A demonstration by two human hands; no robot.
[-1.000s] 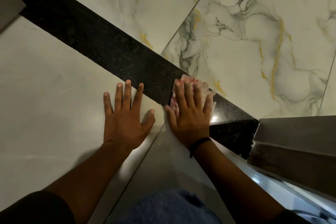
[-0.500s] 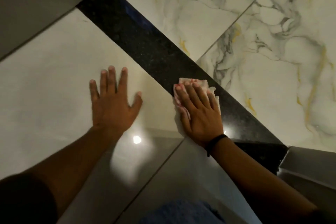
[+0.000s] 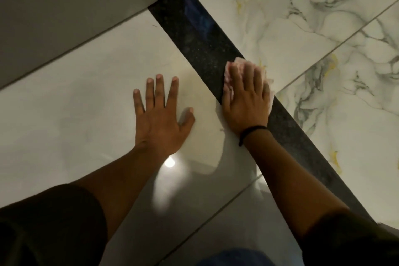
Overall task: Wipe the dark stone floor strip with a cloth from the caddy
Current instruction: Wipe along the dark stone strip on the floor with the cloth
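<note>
Beneath the right hand [image 3: 246, 102], crumpled pinkish cloth [image 3: 228, 77] lies on the dark strip [image 3: 194, 34].

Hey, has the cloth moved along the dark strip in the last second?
Yes. The cloth slid up the dark strip toward its far end, passing the marble tile joint.

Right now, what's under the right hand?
A crumpled pale pink cloth, pressed flat by the right hand onto the dark speckled stone floor strip. Only its edges show past the fingers; the rest, and the stone beneath, is covered.
</note>
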